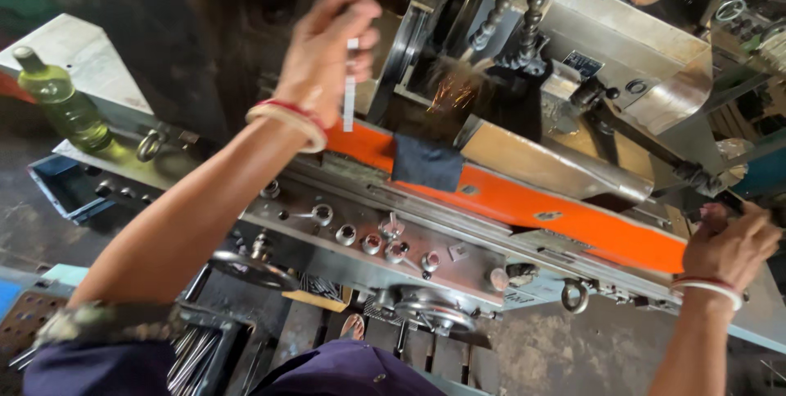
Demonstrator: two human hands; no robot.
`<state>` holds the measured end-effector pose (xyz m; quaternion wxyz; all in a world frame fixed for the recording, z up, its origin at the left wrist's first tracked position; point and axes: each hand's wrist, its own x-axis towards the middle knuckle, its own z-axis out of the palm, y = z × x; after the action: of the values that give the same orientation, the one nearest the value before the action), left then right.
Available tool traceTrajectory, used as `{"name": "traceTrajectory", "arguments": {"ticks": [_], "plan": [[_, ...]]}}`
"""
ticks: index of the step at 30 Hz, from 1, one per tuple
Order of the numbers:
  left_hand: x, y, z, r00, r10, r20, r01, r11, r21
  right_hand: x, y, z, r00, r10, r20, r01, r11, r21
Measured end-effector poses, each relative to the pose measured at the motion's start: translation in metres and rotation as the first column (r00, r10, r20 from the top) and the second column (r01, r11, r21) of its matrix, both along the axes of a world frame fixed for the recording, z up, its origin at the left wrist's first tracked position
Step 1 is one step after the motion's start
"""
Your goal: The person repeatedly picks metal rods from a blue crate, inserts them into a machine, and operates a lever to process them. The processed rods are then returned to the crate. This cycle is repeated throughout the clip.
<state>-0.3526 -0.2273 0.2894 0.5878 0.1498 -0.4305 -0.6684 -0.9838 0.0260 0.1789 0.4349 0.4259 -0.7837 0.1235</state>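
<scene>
1. Because everything here hangs on it, the grinding machine point(491, 199) serves as the landmark: a long grey metal body running from lower left to upper right, with an orange strip point(524, 203) along its table, probably bright so that the moving edge is easy to see.
2. Above that orange strip sits the wheel housing point(622, 52), and sparks point(450, 89) fly at its left end, so the wheel is cutting there; two segmented coolant hoses point(524, 3) bend down towards that spot.
3. On the strip, just below the sparks, a dark cloth point(426, 162) is draped, seemingly as a shield or wipe.
4. At the machine's front face, round handwheels point(430, 310) and small knobs point(385, 240) stand within reach of the person.
5. Left of the machine, on a pale surface point(82, 60), a green bottle point(61, 101) lies well apart from the sparks.
6. Over the machine's left part, the left hand point(332, 56) is closed on a thin silver rod point(350, 93), pointing down beside the sparks, kept at finger's length from them.
7. At the machine's right end, the right hand point(729, 244) grips a dark handle point(729, 199), fingers wrapped round it, apparently for steadying or feeding.
</scene>
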Motion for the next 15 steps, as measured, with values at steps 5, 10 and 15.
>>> {"name": "traceTrajectory", "arguments": {"ticks": [5, 10, 15], "plan": [[-0.122, -0.085, -0.024, 0.989, -0.145, 0.024, 0.135, 0.962, 0.239, -0.071, -0.052, 0.020, 0.992, -0.125, -0.031, 0.127, 0.990, 0.059], [-0.221, -0.161, -0.097, 0.979, -0.142, 0.146, 0.078, 0.924, 0.374, -0.102, -0.088, 0.044, 0.898, -0.341, 0.279, 0.248, 0.914, 0.320], [-0.290, -0.186, -0.138, 0.936, -0.035, 0.352, -0.049, 0.973, 0.226, -0.118, -0.114, 0.053, 0.818, -0.469, 0.333, 0.314, 0.849, 0.426]]}}
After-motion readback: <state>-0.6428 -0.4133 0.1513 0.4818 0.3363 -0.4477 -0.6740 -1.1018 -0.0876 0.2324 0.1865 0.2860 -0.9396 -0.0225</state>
